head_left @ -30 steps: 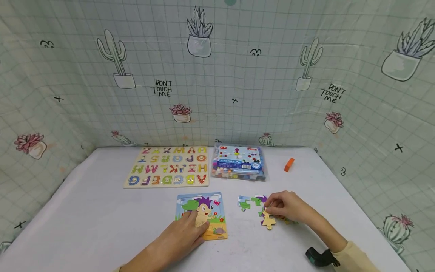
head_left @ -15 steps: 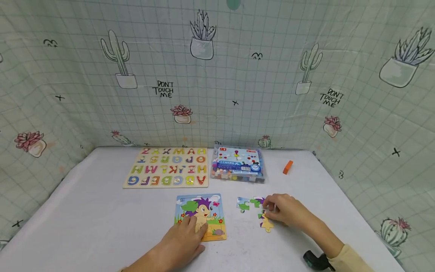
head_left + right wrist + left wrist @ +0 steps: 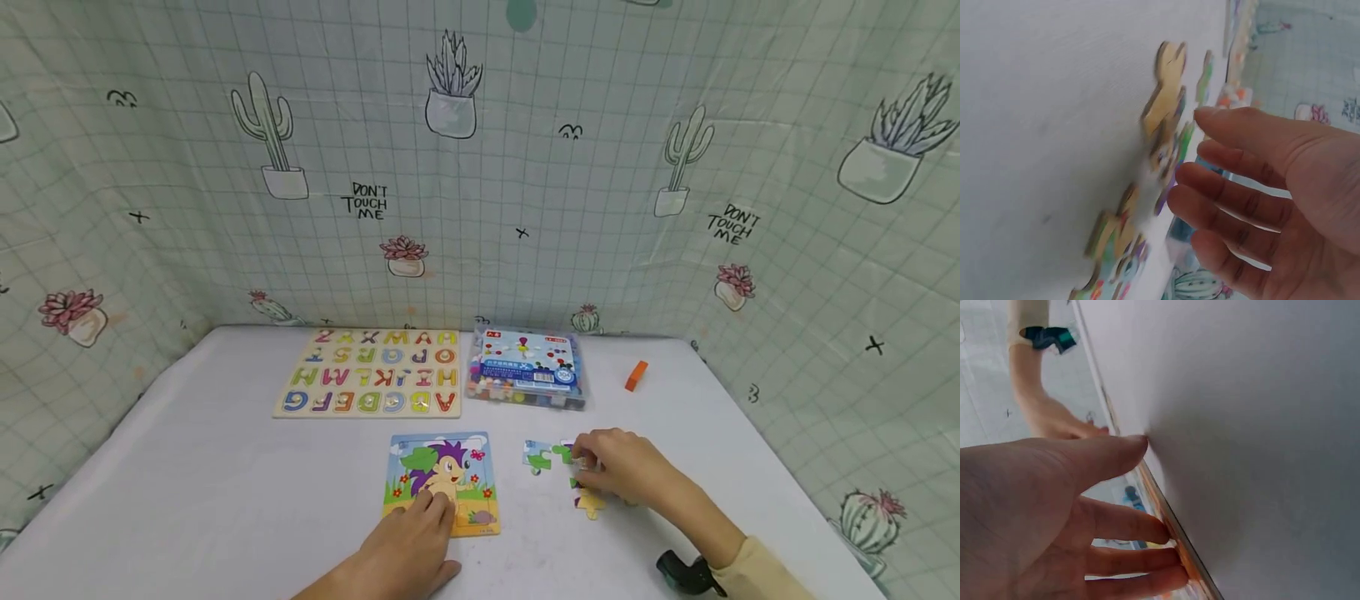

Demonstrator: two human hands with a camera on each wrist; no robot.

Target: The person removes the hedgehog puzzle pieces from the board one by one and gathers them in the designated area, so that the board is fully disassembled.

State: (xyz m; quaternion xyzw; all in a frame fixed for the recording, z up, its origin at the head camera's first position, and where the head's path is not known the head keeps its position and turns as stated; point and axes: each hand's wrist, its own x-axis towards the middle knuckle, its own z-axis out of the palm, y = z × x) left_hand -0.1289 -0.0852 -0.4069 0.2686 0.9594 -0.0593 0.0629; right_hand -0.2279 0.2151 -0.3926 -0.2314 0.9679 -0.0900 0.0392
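In the head view a hedgehog picture puzzle board (image 3: pixel 416 460) lies on the table, its picture showing a purple-haired hedgehog with a green leaf. My left hand (image 3: pixel 411 537) rests its fingers on the board's lower part, thumb on the tabletop. To the right lies a group of loose jigsaw pieces: a blue and green piece (image 3: pixel 536 456) and a yellow piece (image 3: pixel 592 503) show beside my right hand (image 3: pixel 626 467). That hand partly hides the others. In the right wrist view its fingers are loosely bent, thumb apart from them, beside the flat pieces (image 3: pixel 1116 240); one spot there is blurred.
A wooden alphabet board (image 3: pixel 367 372) sits at the back left. Beside it stands a clear plastic box (image 3: pixel 525 367) of small coloured parts with a printed label. An orange block (image 3: pixel 636 376) lies at the back right. A patterned cloth (image 3: pixel 480 183) hangs behind the table.
My left hand has slid back toward the board's near edge, uncovering more of the hedgehog. The right hand has shifted slightly left over the pieces. The head view has tilted a little.
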